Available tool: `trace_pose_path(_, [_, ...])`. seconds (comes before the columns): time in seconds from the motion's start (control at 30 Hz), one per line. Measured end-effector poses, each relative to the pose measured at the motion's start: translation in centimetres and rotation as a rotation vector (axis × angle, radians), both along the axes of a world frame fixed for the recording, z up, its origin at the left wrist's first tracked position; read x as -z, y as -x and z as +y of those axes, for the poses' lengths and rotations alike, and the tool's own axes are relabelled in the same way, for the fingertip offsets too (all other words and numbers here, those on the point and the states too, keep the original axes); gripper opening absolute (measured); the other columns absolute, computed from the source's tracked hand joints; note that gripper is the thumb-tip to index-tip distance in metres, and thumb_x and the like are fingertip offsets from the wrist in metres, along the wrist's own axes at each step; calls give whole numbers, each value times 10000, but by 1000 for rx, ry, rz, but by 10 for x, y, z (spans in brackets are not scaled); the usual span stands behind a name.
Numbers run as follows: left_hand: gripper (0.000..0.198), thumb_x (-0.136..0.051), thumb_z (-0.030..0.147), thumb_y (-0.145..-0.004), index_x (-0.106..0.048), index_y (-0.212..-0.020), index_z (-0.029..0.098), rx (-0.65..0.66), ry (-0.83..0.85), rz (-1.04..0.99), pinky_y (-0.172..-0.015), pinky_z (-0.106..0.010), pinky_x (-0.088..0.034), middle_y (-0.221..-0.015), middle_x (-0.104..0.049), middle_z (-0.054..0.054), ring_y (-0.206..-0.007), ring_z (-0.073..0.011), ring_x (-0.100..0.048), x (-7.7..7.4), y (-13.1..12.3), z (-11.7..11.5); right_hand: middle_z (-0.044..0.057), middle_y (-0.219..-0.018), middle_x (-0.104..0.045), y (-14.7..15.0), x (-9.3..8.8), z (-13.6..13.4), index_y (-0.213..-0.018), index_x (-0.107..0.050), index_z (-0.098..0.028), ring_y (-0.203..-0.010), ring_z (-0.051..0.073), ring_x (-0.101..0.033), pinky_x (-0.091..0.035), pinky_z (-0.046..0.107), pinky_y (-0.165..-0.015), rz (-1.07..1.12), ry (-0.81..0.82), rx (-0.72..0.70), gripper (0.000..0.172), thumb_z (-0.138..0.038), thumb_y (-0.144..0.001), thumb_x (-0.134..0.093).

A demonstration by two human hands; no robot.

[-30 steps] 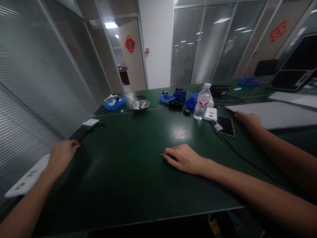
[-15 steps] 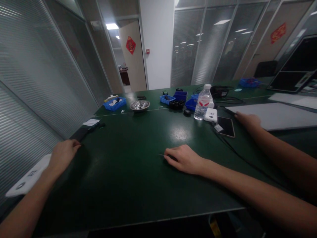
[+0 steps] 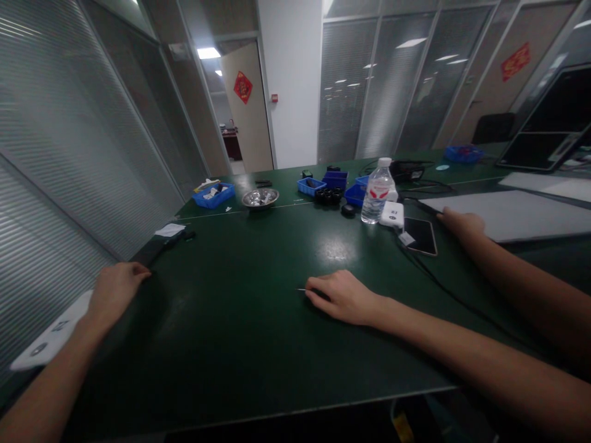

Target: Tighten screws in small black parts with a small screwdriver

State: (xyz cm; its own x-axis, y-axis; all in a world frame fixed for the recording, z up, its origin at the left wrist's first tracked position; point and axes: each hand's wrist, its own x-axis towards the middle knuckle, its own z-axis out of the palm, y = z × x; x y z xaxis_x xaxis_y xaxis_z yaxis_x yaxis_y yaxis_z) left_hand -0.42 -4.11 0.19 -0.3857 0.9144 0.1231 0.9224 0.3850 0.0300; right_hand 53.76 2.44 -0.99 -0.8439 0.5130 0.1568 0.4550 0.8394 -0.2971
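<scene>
My right hand [image 3: 341,296] rests on the dark green table [image 3: 240,338], its fingers closed on a thin, pale, needle-like rod [image 3: 300,289]. The rod's tip points left; the rest of it is hidden in the fingers. At the table's left side lies my left hand [image 3: 117,289], fingers curled together. Whatever those fingers hold, if anything, is out of sight. Just behind the left hand is a dark flat object [image 3: 150,249] with a white paper [image 3: 170,230] by it. A white device [image 3: 50,338] sits under and beside my left forearm.
Another person's hand [image 3: 464,224] lies on a grey-white board [image 3: 530,212] at right. Nearby are a water bottle [image 3: 377,194], a phone [image 3: 421,237], a white box [image 3: 392,214] and a black cable [image 3: 443,286]. Farther back stand a metal bowl [image 3: 261,206] and a blue basket [image 3: 215,200].
Both hands stay where they were, and the rod is still in my right hand. Only a very slight shift of the camera shows.
</scene>
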Motion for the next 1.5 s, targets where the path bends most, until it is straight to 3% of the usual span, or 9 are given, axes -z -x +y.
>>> trace_pose_path(0.27, [371, -508, 381, -911, -761, -1021, 133, -62, 10, -43, -797, -352, -474, -1028, -768, -132, -944, -308, -691, -2, 7, 5, 5, -818, -657, 0, 3, 0, -1031, -605, -191, -626, 104, -534, -315, 252, -586, 12, -6, -4, 263, -364, -1051, -407])
trace_pose_path(0.4, [313, -610, 429, -871, -784, -971, 189, -47, 68, -224, -801, -325, -491, -1065, -776, -79, -957, -279, -702, -10, -19, 15, 1, -814, -656, 1, 6, 1, -1015, -593, -194, -622, 104, -527, -313, 252, -589, 21, -22, 0, 256, -363, -1051, -403])
trace_pose_path(0.5, [299, -625, 453, -876, -774, -975, 213, 210, 46, -389, -826, -326, -501, -1056, -763, -65, -962, -258, -697, -6, -80, 21, -1, -811, -652, 2, 8, 1, -1014, -588, -194, -614, 102, -523, -311, 248, -582, 35, -15, -2, 271, -374, -1056, -390])
trace_pose_path(0.63, [304, -655, 512, -873, -736, -1019, 258, 613, 137, -696, -744, -341, -501, -1096, -722, -75, -908, -232, -671, 11, -198, 24, 4, -825, -656, 2, 7, 0, -999, -585, -192, -628, 104, -534, -307, 253, -587, 38, -27, 1, 295, -384, -1064, -371])
trace_pose_path(0.73, [289, -714, 510, -839, -705, -996, 267, 704, 98, -795, -660, -355, -452, -964, -707, -70, -765, -200, -625, 22, -269, 24, 5, -820, -657, 2, 6, -1, -975, -583, -193, -626, 108, -530, -295, 264, -588, 19, -49, 9, 299, -389, -1062, -375])
trace_pose_path(0.8, [269, -747, 460, -829, -682, -1016, 279, 752, 28, -839, -692, -361, -446, -973, -697, -63, -833, -204, -627, 26, -292, 23, 4, -810, -657, 2, 5, -1, -967, -585, -192, -622, 108, -528, -288, 267, -588, 9, -53, 4, 288, -379, -1058, -385])
trace_pose_path(1.1, [317, -688, 354, -894, -648, -1181, 225, 820, 9, -806, -796, -309, -469, -1067, -679, -46, -946, -194, -619, 21, -291, 16, 9, -794, -662, 0, -1, -2, -937, -613, -191, -627, 108, -531, -279, 258, -599, -24, -64, -9, 277, -359, -1038, -417])
trace_pose_path(1.3, [198, -652, 308, -927, -713, -1082, 201, 893, -3, -769, -756, -277, -458, -1054, -665, -46, -902, -174, -596, 17, -295, 14, 17, -791, -669, -1, -7, -4, -951, -643, -194, -626, 118, -538, -266, 269, -593, -92, -87, 11, 280, -358, -1029, -430])
trace_pose_path(1.5, [205, -662, 309, -929, -722, -1081, 186, 898, -7, -765, -720, -262, -449, -995, -666, -43, -843, -160, -581, 17, -293, 14, 12, -773, -657, -1, -5, -6, -954, -634, -194, -597, 114, -510, -240, 278, -577, -104, -140, 1, 294, -369, -1035, -412])
